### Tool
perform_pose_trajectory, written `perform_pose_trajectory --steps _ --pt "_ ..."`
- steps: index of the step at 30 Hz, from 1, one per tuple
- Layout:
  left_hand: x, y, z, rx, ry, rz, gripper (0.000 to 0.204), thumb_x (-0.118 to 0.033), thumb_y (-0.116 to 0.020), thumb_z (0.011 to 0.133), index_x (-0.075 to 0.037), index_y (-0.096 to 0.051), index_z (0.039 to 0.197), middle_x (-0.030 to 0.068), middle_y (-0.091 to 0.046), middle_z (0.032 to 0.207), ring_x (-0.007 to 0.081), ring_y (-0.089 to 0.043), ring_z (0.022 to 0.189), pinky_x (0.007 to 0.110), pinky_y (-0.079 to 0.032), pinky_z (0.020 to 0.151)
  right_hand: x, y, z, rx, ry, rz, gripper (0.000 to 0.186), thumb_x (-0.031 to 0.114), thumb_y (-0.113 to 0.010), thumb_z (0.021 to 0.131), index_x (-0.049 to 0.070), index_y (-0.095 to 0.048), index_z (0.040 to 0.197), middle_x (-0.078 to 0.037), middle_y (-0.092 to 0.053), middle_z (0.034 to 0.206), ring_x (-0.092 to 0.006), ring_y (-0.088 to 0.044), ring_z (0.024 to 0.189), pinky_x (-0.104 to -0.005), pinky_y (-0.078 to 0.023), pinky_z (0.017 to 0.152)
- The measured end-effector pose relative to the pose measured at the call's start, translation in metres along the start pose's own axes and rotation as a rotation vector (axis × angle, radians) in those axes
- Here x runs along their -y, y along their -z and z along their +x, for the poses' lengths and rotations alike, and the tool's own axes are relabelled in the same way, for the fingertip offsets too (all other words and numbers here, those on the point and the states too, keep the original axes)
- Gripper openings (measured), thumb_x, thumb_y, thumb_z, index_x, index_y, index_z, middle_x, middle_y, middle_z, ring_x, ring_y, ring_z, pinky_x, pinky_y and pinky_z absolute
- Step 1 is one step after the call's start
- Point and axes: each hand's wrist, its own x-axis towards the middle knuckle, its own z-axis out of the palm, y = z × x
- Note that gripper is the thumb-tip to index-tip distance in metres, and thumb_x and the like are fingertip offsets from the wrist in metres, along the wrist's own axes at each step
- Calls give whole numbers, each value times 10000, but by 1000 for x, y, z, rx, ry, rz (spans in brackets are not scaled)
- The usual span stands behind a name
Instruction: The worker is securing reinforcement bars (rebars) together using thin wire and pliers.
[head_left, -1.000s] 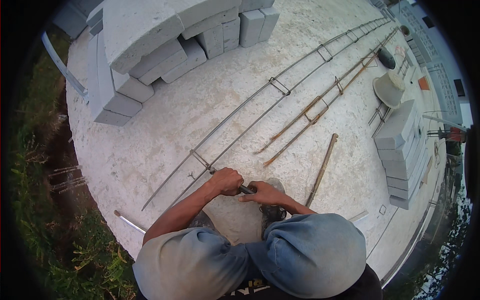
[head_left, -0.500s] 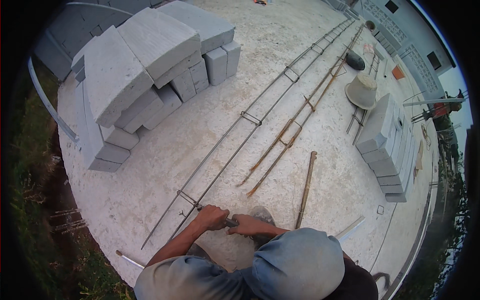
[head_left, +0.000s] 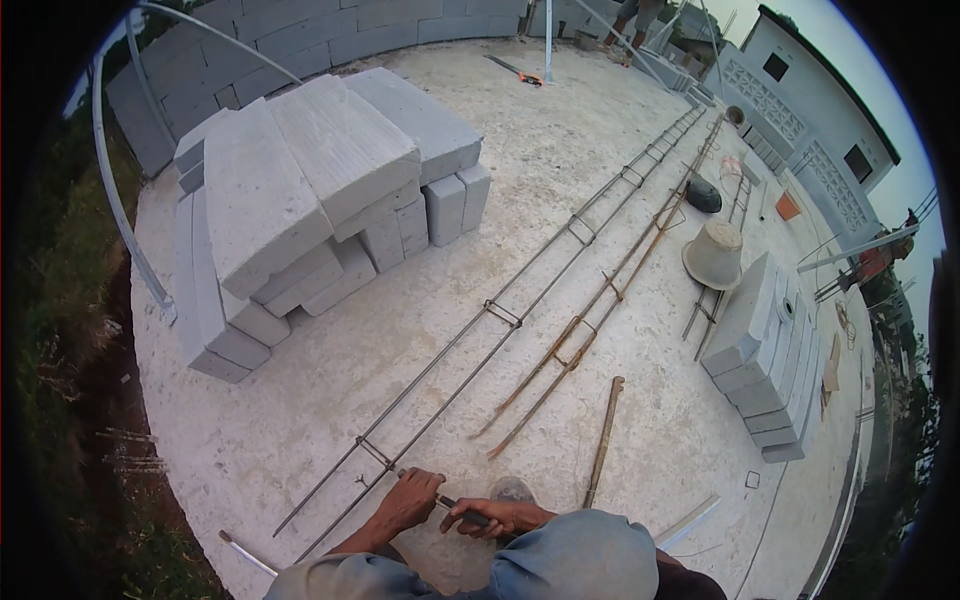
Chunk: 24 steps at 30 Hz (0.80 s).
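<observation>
Watching through the head camera from my distant seat, I find the hand tool low in the view, slanting between the two hands beside the near end of a grey bar frame on the concrete. The left hand is curled tight about the tool's forward part, right by one long bar; its fingers cover the tip, so I cannot tell whether it touches the steel. The right hand is wrapped round the dark handle. I judge the main risk to be a slip: should either grip slacken under a hard twist, the tool could jump and knock the left knuckles on the bar. The frame looks to lie loose, so a strong pull could drag it sideways, and a bent bit of wire near the left hand could scratch a wrist passing over it.

Just beyond the right hand I see a shoe, then a wooden stick, either of which could get in the way of a swinging handle. Farther out lie rusty bars, roughly alongside the frame, where a careless step could catch a foot. Pale blocks are stacked to the left, and a bucket sits upside down on the right.
</observation>
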Motion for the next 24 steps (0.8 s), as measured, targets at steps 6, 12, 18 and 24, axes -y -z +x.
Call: perform_pose_trajectory --steps 6,12,18,24 --pt "-3 47 -31 -277 271 143 850 -250 -759 752 13 -337 1441 238 -363 1458 371 -332 1394 552 -236 1159 25 -24 -94 -477 288 -712 336 326 -703 823 6 -643 908 -10 -558 669 -90 -436 439 -269 -329 404" --pt "26 24 -56 -321 602 127 1018 -386 -800 751 71 -253 1478 272 -281 1528 401 -244 1447 548 -182 1181 5 14 -141 -1086 515 -638 283 281 -762 767 27 -645 811 -12 -560 629 -118 -496 522 -306 -372 489" --pt "49 11 -55 -239 555 292 964 -237 -756 751 74 -231 1497 270 -261 1549 400 -226 1463 548 -191 1184 -32 78 -132 -1210 685 -179 305 313 -768 759 38 -638 752 1 -534 615 -129 -490 532 -315 -364 505" --pt "54 19 -56 -160 531 273 950 -195 -709 760 78 -197 1512 274 -236 1565 388 -197 1483 539 -186 1193 -37 86 -122 -1214 560 -360 236 294 -722 826 81 -742 923 -31 -605 747 -146 -573 684 -314 -438 652"
